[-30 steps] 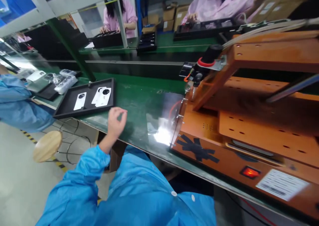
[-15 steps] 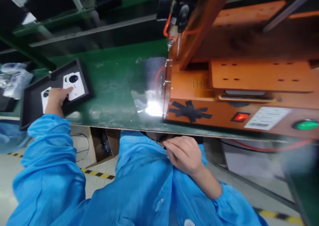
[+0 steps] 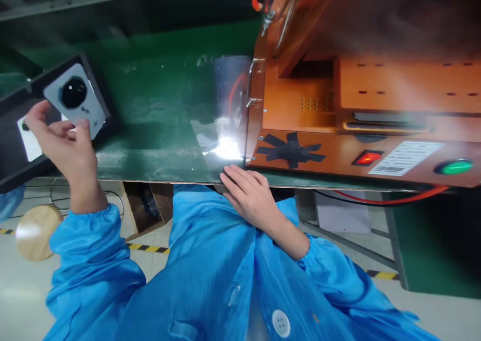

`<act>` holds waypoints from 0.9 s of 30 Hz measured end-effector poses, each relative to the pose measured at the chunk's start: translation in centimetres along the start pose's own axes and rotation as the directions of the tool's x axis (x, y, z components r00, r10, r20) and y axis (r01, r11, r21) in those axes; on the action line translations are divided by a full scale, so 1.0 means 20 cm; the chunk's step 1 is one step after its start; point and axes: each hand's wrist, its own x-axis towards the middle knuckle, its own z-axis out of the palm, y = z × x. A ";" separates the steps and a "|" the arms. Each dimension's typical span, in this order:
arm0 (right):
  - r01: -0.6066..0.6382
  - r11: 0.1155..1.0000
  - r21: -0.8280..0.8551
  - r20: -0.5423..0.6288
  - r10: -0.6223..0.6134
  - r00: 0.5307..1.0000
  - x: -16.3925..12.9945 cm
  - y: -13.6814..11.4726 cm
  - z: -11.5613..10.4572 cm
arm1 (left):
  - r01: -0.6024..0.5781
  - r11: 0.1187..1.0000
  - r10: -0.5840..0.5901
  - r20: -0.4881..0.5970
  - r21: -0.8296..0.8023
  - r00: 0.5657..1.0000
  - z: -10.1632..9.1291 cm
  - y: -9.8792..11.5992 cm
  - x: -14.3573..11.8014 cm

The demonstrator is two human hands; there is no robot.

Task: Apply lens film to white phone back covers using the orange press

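Here, the left hand (image 3: 65, 145) pinches a white rectangular phone back cover (image 3: 77, 99) above the black tray (image 3: 15, 153) — long axis tilted — while the right hand (image 3: 251, 198), fingers loosely extended and empty, rests at the green bench edge (image 3: 158, 173).

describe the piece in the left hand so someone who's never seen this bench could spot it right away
On the green workbench, look to the far left, opposite the orange machine. There the left hand holds up a flat white rectangular phone back cover above a black tray. Its big round black camera ring sets it apart from the white piece lying in the tray.
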 end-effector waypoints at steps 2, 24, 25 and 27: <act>-0.001 1.000 -0.002 0.004 0.001 1.000 -0.02 0.01 0.01 | -0.135 0.989 0.127 -0.110 -0.067 0.986 0.00 0.06 -0.15; 0.033 0.998 0.060 -0.037 -0.031 0.999 0.32 0.02 -0.25 | -0.373 0.923 0.340 0.662 -0.097 0.668 0.62 0.51 -0.60; 0.003 0.999 0.039 -0.042 -0.001 0.999 0.39 0.03 -0.26 | -0.347 0.933 0.317 0.666 -0.093 0.675 0.64 0.51 -0.60; -0.046 0.999 0.002 -0.045 0.046 0.998 0.50 0.05 -0.25 | -0.300 0.949 0.289 0.659 -0.101 0.694 0.63 0.51 -0.60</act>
